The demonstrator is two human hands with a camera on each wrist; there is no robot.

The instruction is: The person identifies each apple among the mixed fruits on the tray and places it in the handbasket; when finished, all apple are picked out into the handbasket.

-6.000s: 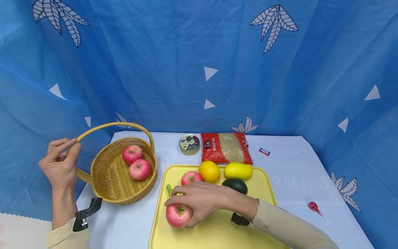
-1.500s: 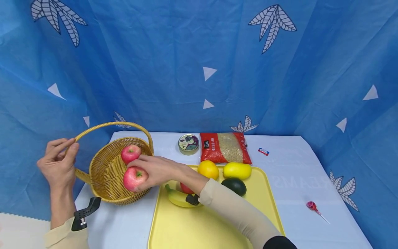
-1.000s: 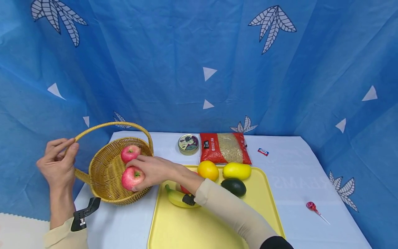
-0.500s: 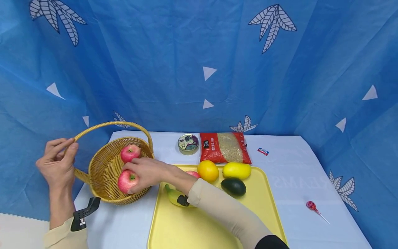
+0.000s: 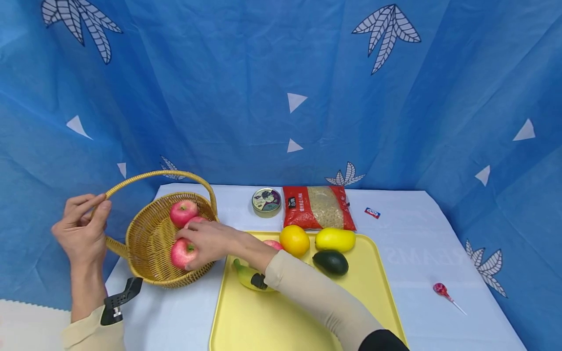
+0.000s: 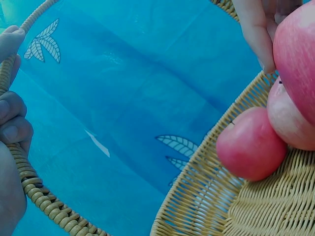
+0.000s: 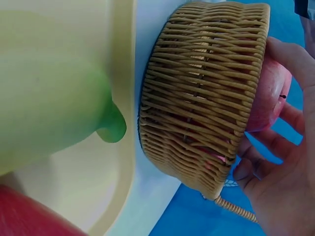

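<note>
On the left, my left hand (image 5: 83, 226) pinches the arched handle (image 5: 153, 174) of a round wicker basket (image 5: 147, 270) between thumb and fingers. My right hand (image 5: 210, 243) reaches over the basket's right rim and grips a red apple (image 5: 183, 253). Two other apples lie in the basket: one at the back (image 5: 184, 213), and one (image 5: 196, 222) partly covered by the right hand. The left wrist view shows the gripped apple (image 6: 300, 59) above those two. In the right wrist view, fingers and thumb curl round the apple (image 7: 269, 96) at the wicker rim.
A yellow tray (image 5: 281, 321) holds a banana (image 5: 243, 277), a partly hidden apple (image 5: 274, 244), an orange (image 5: 294, 241), a yellow oblong fruit (image 5: 335, 240) and a dark green one (image 5: 331, 263). Behind stand a round tin (image 5: 266, 202) and a red bag (image 5: 318, 208). A lollipop (image 5: 442, 290) lies right.
Since six seconds ago, my right hand has carried the apple from the tray left into the basket. Lately it has shifted only slightly. The left hand has stayed at the handle.
</note>
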